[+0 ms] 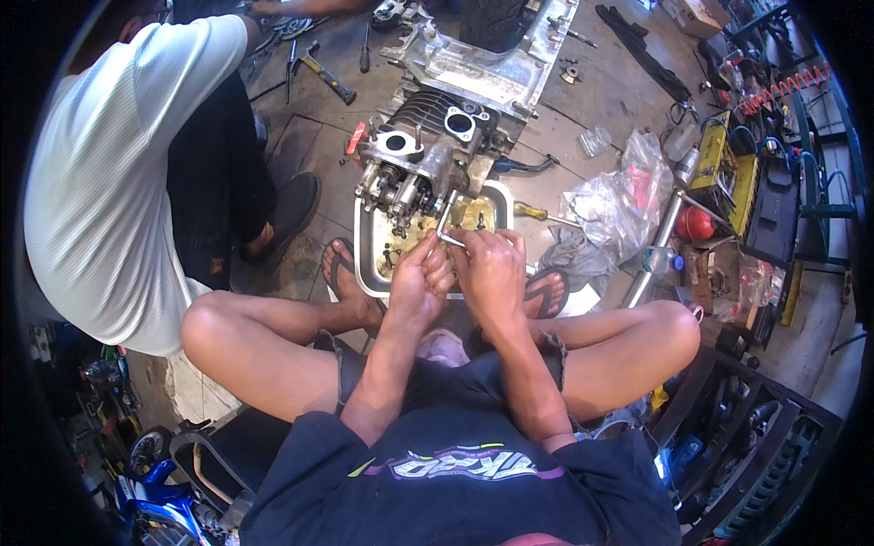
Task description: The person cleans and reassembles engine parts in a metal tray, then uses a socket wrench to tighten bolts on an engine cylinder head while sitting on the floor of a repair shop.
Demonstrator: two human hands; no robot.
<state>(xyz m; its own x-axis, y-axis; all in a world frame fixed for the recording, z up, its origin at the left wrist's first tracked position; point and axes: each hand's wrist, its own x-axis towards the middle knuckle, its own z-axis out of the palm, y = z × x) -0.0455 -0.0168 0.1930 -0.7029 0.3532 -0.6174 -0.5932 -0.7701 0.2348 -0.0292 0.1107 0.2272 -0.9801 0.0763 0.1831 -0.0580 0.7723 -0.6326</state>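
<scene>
Wrench of bent silvery metal [445,218], near side of grey finned-metal engine [426,162]
Probably stiff, light, maybe oily; best held by its near arm, where the right hand [492,275] clamps it; left hand [421,284] curls beside, hold unclear.

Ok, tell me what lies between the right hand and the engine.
In the head view, a bent silver tool stretches from the right hand toward the engine, with the tray below.
</scene>
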